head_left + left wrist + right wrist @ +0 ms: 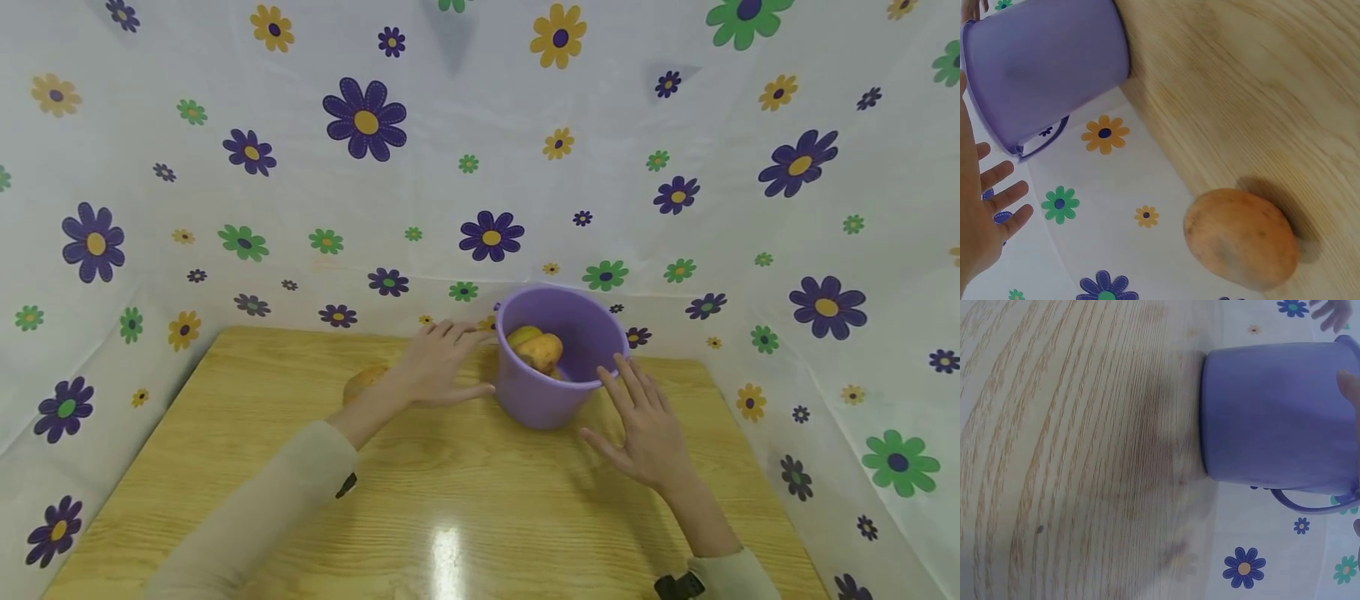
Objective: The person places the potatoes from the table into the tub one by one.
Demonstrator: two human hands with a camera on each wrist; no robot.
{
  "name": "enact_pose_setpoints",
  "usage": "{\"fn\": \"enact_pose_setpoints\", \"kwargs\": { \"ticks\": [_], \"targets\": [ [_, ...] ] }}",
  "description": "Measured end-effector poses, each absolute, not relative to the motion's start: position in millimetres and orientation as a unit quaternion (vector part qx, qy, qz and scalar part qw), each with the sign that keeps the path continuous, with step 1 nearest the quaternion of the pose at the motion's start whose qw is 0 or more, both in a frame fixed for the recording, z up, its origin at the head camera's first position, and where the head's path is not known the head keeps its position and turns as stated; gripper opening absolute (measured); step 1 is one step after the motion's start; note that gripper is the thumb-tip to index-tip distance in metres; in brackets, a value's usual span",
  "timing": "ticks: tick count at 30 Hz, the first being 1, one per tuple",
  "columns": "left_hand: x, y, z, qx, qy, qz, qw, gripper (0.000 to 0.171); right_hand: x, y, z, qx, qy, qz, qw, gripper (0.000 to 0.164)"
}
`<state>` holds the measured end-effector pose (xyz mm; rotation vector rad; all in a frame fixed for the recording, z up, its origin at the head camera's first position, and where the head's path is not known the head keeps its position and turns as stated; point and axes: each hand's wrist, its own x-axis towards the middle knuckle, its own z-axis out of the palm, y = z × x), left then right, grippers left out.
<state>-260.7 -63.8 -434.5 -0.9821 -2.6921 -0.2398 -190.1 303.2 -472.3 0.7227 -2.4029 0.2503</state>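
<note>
A purple bucket (536,404) stands upright toward the back of the wooden table. Inside it lie several yellowish fruits (542,353) that look like mangoes, one of them greenish. My left hand (438,367) reaches to the bucket's left side with fingers extended, holding nothing. Opposite it, my right hand (647,429) has its fingers spread at the right rim; whether the fingertips touch it I cannot tell. A mango-like orange-brown fruit (1241,239) rests on the table beneath my left wrist, partly hidden by it in the head view.
The wooden table (390,517) meets white sheeting (450,200) printed with flowers at the back and both sides. A curved purple handle (1310,509) hangs off the bucket's side near that back sheet.
</note>
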Motion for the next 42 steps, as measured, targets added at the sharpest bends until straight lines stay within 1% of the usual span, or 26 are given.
{"fn": "enact_pose_setpoints", "kwargs": {
  "ticks": [13, 20, 27, 36, 42],
  "targets": [
    [-258.0, -104.4, -461.5, -0.314, -0.938, -0.068, 0.127, 0.091, -189.5, 302.8, -473.6, 0.275, -0.905, 0.095, 0.310, 0.095],
    [-257.1, -121.1, -480.1, -0.293, -0.948, -0.080, 0.094, 0.092, -189.0, 302.4, -473.8, 0.276, -0.904, 0.091, 0.313, 0.096],
    [-259.3, -141.5, -498.2, -0.257, -0.958, -0.103, 0.074, 0.092, -189.3, 302.3, -473.0, 0.276, -0.904, 0.093, 0.313, 0.095],
    [-260.1, -165.6, -517.3, -0.212, -0.970, -0.101, 0.063, 0.098, -189.4, 302.5, -472.5, 0.277, -0.903, 0.090, 0.316, 0.094],
    [-258.9, -176.5, -526.7, -0.194, -0.973, -0.108, 0.059, 0.096, -190.0, 302.2, -473.0, 0.276, -0.903, 0.097, 0.315, 0.094]
  ]
}}
